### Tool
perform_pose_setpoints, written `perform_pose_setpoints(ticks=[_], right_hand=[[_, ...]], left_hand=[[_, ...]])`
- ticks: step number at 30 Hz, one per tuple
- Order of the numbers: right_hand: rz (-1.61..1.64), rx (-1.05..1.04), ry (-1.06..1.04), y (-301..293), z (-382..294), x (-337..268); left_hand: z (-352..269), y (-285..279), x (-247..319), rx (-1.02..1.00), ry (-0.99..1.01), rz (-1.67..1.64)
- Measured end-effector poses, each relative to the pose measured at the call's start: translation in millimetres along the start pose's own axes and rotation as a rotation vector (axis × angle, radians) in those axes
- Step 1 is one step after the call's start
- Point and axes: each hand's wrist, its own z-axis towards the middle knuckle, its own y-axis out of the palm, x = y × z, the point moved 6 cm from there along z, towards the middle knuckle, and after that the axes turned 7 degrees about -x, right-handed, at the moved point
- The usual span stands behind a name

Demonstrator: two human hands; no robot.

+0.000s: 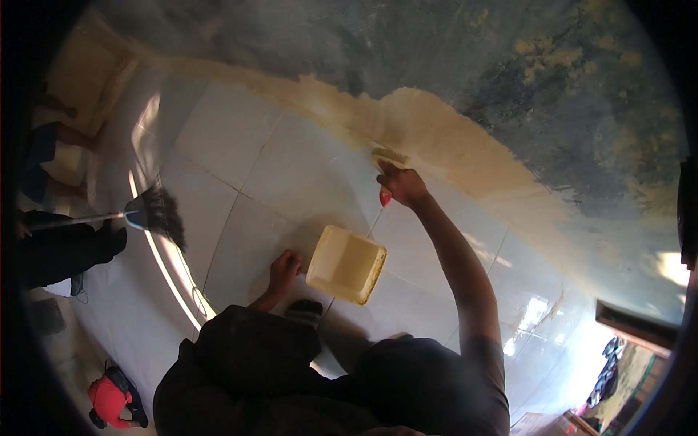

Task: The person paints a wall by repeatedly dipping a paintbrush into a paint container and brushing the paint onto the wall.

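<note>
My right hand (404, 186) is closed around a wide paintbrush (391, 156). Its bristles are at the lower edge of the wall, and the red end of its handle points back towards me. A square, cream plastic container (347, 265) stands on the floor in front of my knees, holding cream-coloured paint. Paint stains run along its right and lower rim. Just left of the container is my left hand (286, 266), with fingers curled near its side. Whether the fingers grip a handle there is unclear.
The wall (436, 49) is patchy dark grey above a freshly cream band (425, 117). Pale tiles (256, 234) cover the floor. At left, a person holds a broom (158, 212); another person's legs (68, 141) are beyond. A person in red (109, 400) bends at lower left.
</note>
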Motion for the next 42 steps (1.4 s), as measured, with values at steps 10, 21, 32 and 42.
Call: perform_pose_setpoints(ticks=[10, 21, 32, 42], right_hand=[[-0.297, 0.795, -0.147, -171, 14, -67], [-0.087, 0.158, 0.068, -17, -108, 28], [0.121, 0.988, 0.947, -35, -285, 50], [0.416, 0.479, 0.535, 24, -166, 38]], left_hand=[[6, 6, 29, -0.007, -0.009, 0.017], [13, 31, 57, -0.116, 0.115, 0.187], [10, 41, 73, -0.161, 0.237, 0.353], [14, 60, 56, -0.275, 0.102, 0.395]])
